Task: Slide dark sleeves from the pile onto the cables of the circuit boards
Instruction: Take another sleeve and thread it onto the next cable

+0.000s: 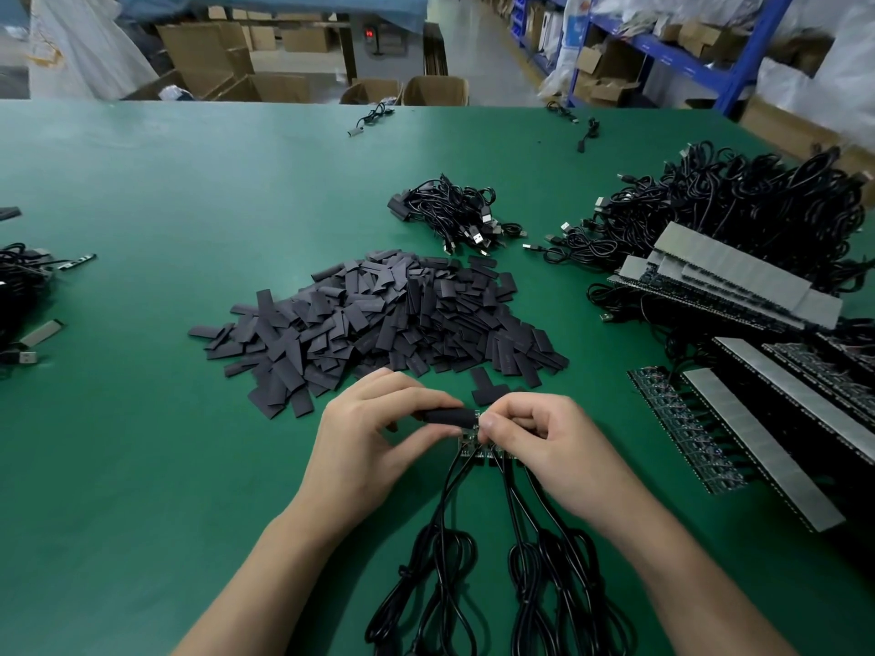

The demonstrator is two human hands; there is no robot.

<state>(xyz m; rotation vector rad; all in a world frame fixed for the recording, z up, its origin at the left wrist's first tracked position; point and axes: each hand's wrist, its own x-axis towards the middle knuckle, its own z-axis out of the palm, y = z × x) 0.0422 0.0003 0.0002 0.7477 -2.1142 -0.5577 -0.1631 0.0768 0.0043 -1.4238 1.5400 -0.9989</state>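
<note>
1. At the left edge of the frame, a tangle of black leads [19, 286] lies on the green desk [142, 182], with a few loose connectors beside it.
2. From left of centre to the centre, the pile of dark sleeves [379, 319] spreads over the desk. Its near edge lies just above the hands.
3. At lower centre, the left hand [374, 442] has curled fingers and pinches one dark sleeve [447, 416] between thumb and fingertips. The sleeve is held roughly level.
4. Below the sleeve's right end, a short row of circuit boards [473, 448] shows between the two hands. Their black cables [473, 551] run down in looped bundles to the bottom edge.
5. The right hand [544, 442], also curled, pinches the top of the boards with thumb and forefinger, right against the sleeve's end.
6. Above centre, a small bundle of USB leads [454, 215] rests near the pile's far side.
7. At the right, a large heap of black wiring [757, 205] sits behind long board strips [734, 286] with grey backing.
</note>
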